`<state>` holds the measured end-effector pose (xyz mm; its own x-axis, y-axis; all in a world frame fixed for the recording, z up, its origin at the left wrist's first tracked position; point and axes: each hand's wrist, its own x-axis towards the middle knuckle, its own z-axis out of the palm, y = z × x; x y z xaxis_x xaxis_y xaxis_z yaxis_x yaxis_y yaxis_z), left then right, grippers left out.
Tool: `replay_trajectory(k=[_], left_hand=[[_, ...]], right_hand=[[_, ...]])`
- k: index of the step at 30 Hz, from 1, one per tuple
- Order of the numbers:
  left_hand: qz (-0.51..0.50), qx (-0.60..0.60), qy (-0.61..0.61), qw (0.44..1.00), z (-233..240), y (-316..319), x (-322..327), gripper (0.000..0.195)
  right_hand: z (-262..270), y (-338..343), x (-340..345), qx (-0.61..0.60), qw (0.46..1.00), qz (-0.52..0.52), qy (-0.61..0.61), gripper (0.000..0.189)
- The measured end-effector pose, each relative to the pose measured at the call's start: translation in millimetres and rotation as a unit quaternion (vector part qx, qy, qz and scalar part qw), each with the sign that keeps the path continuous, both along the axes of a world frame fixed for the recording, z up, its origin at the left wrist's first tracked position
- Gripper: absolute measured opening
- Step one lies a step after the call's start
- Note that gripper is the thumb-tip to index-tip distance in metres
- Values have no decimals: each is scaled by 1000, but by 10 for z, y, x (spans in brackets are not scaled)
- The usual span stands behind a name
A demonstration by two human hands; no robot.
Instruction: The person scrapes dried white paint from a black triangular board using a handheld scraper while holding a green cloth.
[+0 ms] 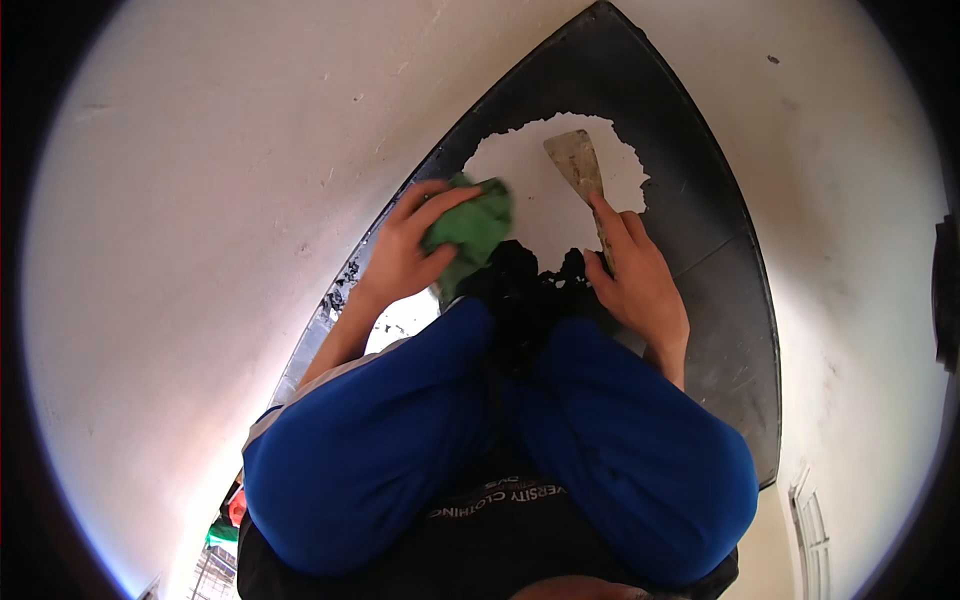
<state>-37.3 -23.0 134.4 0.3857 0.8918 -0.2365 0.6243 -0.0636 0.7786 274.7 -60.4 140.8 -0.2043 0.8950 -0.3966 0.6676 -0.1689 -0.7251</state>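
My left hand (405,255) grips a crumpled green cloth (474,225) against the left side of a bare white patch (517,169). That patch has ragged edges and is ringed by a black coating (697,195) on the surface in front of me. In my right hand (641,281) is a putty knife (576,161). Its stained, flared blade points away from me over the white patch, and my index finger lies along the handle. Black torn flakes (517,262) lie at the patch's near edge, partly in shadow.
Pale walls (225,150) rise on both sides and meet the black surface in a far corner. Small black scraps (341,285) lie along the left edge, near a second bright white area (405,319). My bent knees in blue trousers (375,442) frame the near side.
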Motion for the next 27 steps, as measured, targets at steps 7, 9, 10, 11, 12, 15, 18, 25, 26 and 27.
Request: replay_trajectory(k=[7, 9, 10, 11, 12, 15, 18, 25, 26, 27], left_hand=[[-139, 49, 164, 975, -680, 82, 623, 69], [-116, 70, 149, 979, -746, -12, 678, 69], [-85, 92, 138, 982, -775, -48, 689, 70], [-90, 89, 136, 982, -820, -73, 677, 70], [-65, 52, 99, 992, -835, -65, 654, 71], [-43, 51, 16, 998, -811, 55, 772, 74], [-64, 219, -19, 973, -376, 497, 1317, 75], [-137, 264, 228, 927, -1105, 949, 1469, 71], [-141, 259, 212, 932, -1165, 916, 1419, 69], [-138, 225, 216, 940, -1135, 841, 1302, 68]], right_hand=[[-22, -32, 32, 24, 997, -64, -30, 66], [-58, -27, 68, 39, 995, -72, -65, 66], [-58, -16, 87, 37, 994, -87, -64, 66], [-51, -12, 108, 34, 992, -101, -63, 66], [-34, -2, 119, 31, 992, -106, -65, 66], [-18, -30, 198, 6, 990, -131, -44, 63], [-7, -111, 401, 45, 986, -149, -57, 59], [73, -226, 572, 37, 976, -189, -105, 55], [164, -283, 583, 27, 972, -209, -103, 55], [205, -317, 592, 27, 969, -220, -109, 55]])
